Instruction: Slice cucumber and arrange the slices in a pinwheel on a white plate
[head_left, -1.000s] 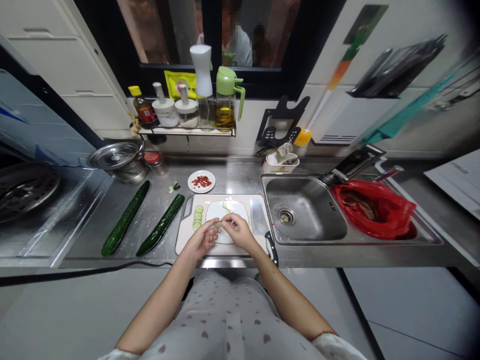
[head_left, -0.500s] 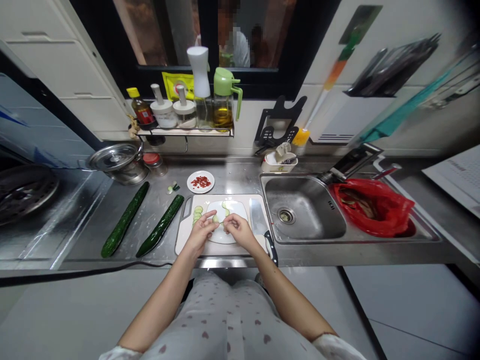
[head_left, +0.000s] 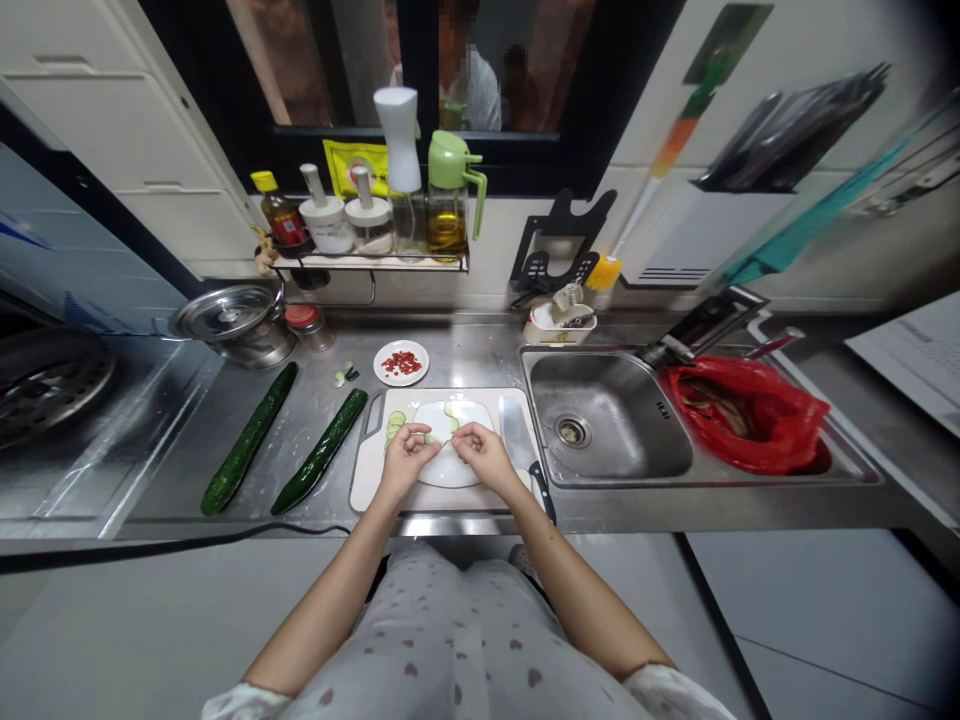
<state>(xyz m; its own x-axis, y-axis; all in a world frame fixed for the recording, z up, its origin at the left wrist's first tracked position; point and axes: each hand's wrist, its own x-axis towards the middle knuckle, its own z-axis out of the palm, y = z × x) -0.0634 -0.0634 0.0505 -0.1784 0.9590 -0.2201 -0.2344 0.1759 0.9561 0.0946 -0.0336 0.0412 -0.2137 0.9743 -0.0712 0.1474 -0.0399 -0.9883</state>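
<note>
Both hands hover over a white plate (head_left: 474, 470) lying on a cutting board (head_left: 369, 478). My left hand (head_left: 406, 458) is closed in a pinch beside a pale green cucumber slice (head_left: 430, 438). Close to it, my right hand (head_left: 482, 455) pinches a thin slice seen edge-on between the fingertips; its exact outline is hard to make out. More cucumber slices (head_left: 452, 409) curve along the far part of the plate. At the board's left, a row of round slices (head_left: 396, 420) is partly hidden by my left hand. A knife (head_left: 516, 432) lies on the board's right side.
Two whole cucumbers (head_left: 251, 438) lie left of the board. Behind it sit a small dish (head_left: 401, 375) of chopped red bits and some cucumber ends (head_left: 346, 374). The sink (head_left: 615, 420) is at the right, with a red plastic bag (head_left: 780, 425) beyond. A condiment rack (head_left: 375, 262) hangs behind.
The fingers of my left hand, stretched out before, have curled into a pinch. My right hand has shifted very slightly right and up. The plate and board stay in place.
</note>
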